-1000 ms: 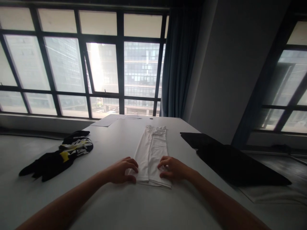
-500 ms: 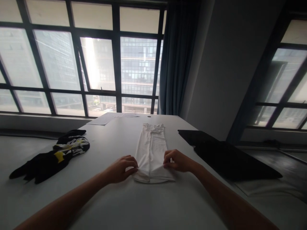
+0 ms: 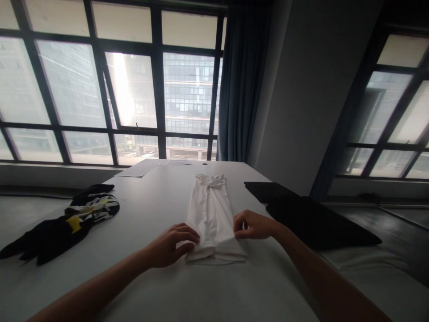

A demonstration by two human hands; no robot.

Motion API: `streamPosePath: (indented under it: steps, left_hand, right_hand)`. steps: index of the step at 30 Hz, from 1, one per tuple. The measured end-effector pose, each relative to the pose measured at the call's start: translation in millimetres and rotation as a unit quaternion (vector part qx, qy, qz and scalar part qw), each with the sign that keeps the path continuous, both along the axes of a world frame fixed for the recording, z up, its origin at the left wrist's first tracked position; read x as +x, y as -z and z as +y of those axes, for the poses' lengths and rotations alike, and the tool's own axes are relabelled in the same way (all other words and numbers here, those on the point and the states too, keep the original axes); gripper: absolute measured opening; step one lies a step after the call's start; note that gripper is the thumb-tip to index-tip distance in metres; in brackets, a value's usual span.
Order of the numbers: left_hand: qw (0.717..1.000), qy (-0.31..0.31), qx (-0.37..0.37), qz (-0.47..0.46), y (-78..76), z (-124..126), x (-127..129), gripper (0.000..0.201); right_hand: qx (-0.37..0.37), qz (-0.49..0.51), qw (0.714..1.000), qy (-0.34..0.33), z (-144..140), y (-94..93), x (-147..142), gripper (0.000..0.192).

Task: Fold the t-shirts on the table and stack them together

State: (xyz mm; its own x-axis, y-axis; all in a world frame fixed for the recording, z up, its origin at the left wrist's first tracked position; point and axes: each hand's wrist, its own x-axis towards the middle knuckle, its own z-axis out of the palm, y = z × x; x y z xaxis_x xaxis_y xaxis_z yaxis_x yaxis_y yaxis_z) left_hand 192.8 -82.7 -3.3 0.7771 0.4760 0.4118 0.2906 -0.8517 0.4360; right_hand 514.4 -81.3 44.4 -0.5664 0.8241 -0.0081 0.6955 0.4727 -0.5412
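Note:
A white garment [image 3: 209, 214], looking like a shirt folded into a long narrow strip, lies lengthwise on the white table [image 3: 161, 295] in front of me. Its bunched end points toward the window, and its near hem shows loose layers. My left hand [image 3: 176, 243] rests at the garment's near left edge, fingers stretched and slightly apart on the cloth. At the near right edge, my right hand [image 3: 253, 224] has thumb and fingertips pinched together on the fabric. Soft creases run down the middle of the strip.
To the left lies a crumpled black garment [image 3: 56, 232] with white and yellow print. Flat black pieces [image 3: 318, 219] are on the right, with pale cloth [image 3: 365, 259] beside them. Paper sheets [image 3: 137, 168] lie at the far left, before a window and a blue curtain [image 3: 236, 98].
My left fingers have gone from pinching the left edge to lying stretched over it, slightly inward. The garment's middle has loosened into wider creases. The view has turned a little right.

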Motion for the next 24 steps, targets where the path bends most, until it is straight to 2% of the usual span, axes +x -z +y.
streamPosePath:
  steps: [2,6,11,14,17,19,22,24]
  left_hand:
    - [1.0,0.002,0.0,0.03,0.1,-2,1,0.03]
    - [0.996,-0.032,-0.006,0.08,1.8,-2,1,0.031]
    - [0.993,-0.009,-0.015,0.115,3.5,2,0,0.024]
    - [0.994,0.014,-0.01,0.103,2.4,2,1,0.024]
    - [0.996,0.028,-0.011,0.087,0.2,1,2,0.025]
    - [0.996,0.038,-0.02,0.074,-1.1,2,0,0.025]
    - [0.997,0.043,-0.038,0.056,0.1,6,-7,0.026]
    - [0.998,0.017,-0.037,0.056,4.3,13,-14,0.029]
  right_hand:
    - [0.024,-0.003,0.999,0.024,0,4.4,-6,0.022]
    - [0.123,-0.004,0.989,0.081,3,22.9,-27,0.02]
    - [0.202,-0.024,0.979,0.018,5,47.2,-54,0.038]
    - [0.233,-0.04,0.971,-0.027,5,52.8,-63,0.037]
    - [0.218,-0.028,0.974,-0.058,5,51.9,-63,0.025]
    - [0.181,-0.001,0.982,-0.06,5,48.5,-58,0.022]
    - [0.085,0.042,0.995,-0.04,8,39.3,-44,0.021]
    - [0.038,0.038,0.999,-0.005,9,31.6,-31,0.024]
